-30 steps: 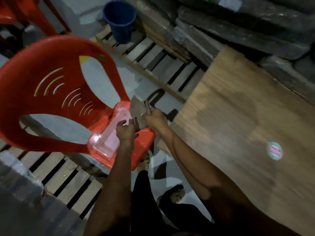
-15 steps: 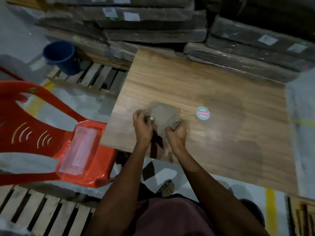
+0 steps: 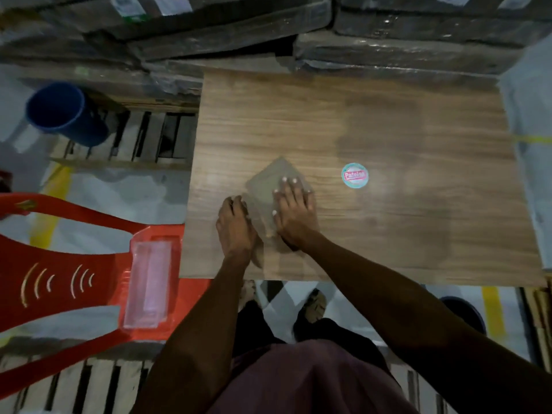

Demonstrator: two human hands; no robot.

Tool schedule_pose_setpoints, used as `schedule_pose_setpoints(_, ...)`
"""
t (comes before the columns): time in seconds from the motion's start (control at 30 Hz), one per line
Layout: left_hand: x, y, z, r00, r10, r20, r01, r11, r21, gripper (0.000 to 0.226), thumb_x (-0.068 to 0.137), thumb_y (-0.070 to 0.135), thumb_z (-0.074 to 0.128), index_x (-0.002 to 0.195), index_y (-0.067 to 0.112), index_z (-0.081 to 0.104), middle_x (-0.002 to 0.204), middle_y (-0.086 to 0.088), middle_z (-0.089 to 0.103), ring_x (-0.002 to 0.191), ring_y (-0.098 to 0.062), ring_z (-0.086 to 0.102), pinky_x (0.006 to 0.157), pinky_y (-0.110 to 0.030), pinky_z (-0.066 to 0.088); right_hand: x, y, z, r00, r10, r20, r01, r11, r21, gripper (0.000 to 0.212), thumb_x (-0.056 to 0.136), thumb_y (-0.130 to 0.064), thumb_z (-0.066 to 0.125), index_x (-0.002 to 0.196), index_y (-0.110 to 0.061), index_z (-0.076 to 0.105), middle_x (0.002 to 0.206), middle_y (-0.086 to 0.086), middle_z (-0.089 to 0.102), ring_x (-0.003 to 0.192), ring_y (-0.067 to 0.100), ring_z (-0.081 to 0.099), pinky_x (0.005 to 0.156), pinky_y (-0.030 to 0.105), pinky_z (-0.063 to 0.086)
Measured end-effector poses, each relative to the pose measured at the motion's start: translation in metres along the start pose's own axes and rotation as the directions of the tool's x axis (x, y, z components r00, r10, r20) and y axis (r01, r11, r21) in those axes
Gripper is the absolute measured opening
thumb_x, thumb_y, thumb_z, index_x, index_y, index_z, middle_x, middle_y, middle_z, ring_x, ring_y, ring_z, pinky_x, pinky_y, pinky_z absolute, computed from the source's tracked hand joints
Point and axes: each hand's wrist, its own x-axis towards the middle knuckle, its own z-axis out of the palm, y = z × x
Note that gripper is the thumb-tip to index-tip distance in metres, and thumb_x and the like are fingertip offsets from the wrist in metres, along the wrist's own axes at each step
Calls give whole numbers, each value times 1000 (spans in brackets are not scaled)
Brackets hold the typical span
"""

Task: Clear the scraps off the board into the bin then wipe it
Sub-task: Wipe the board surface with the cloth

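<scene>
The board [image 3: 343, 121] lies flat in front of me, its far edge against the stacked wrapped bundles [image 3: 388, 52]. A cloth [image 3: 268, 182] lies on the board's near left part, my right hand [image 3: 294, 215] flat on top of it and my left hand [image 3: 236, 225] on its left edge. A round sticker [image 3: 355, 176] sits on the board just right of the cloth. Left of the board stands a chair [image 3: 74, 282] with what may be a tray [image 3: 149, 283] on its seat. Farther left and behind, a bucket [image 3: 64, 113] sits on a pallet [image 3: 143, 141].
</scene>
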Motion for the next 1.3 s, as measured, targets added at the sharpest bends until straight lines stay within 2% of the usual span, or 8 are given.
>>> schedule_pose_setpoints(0.17,57,-13,-16,978,151,146,-171,976,133,39,88,15,61,126,6,59,127,-20,53,119,-39,50,100,-46,42,73,-33,-8,820,572,38,-560,786,262,63,101,-38,43,153,-3,39,170,19,19,157,37,16,119,60,22)
schedule_pose_setpoints(0.23,79,-15,-21,966,192,174,-219,964,150,40,89,20,60,126,7,57,132,-19,49,124,-37,46,103,-46,42,91,-43,-9,865,494,83,-500,839,216,63,105,-39,36,160,-11,27,171,19,11,158,39,9,121,62,17)
schedule_pose_setpoints(0.37,114,-19,-25,966,220,138,-243,954,174,34,91,21,55,123,10,54,134,-16,48,127,-36,45,102,-48,44,108,-25,-14,993,98,71,-107,984,141,61,106,-45,24,164,-29,16,173,13,3,159,36,3,123,61,13)
schedule_pose_setpoints(0.47,134,-21,-19,973,202,114,-220,958,185,32,95,23,50,125,10,52,134,-16,47,128,-37,46,106,-50,42,122,-9,-16,976,218,10,-217,967,135,62,104,-51,22,163,-32,20,173,11,9,159,34,8,122,58,17)
schedule_pose_setpoints(0.63,160,-10,-13,973,164,160,-197,956,218,47,100,30,45,143,10,42,157,-22,34,150,-39,26,122,-54,27,169,-23,-24,826,562,46,-558,801,217,64,105,-55,21,165,-33,8,173,13,-1,159,35,-2,124,58,7)
schedule_pose_setpoints(1.0,206,-4,9,989,48,141,-84,962,261,70,105,43,26,163,6,15,171,-19,6,159,-32,2,128,-54,4,308,-51,-46,954,297,48,-300,937,180,65,105,-52,21,164,-27,13,172,17,-1,158,39,-4,124,60,5)
schedule_pose_setpoints(1.13,207,-4,6,993,32,114,-58,971,230,69,104,45,26,163,9,16,172,-14,8,160,-28,2,129,-51,4,350,-86,-53,993,107,49,-112,989,96,65,101,-51,26,158,-19,30,171,21,8,157,43,4,120,63,12)
schedule_pose_setpoints(1.3,208,-4,7,995,29,93,-51,967,248,69,102,46,29,161,10,23,171,-15,14,159,-30,7,129,-52,8,379,-76,-53,999,25,22,-26,999,32,68,101,-55,20,162,-25,23,172,15,9,158,40,8,121,64,11)
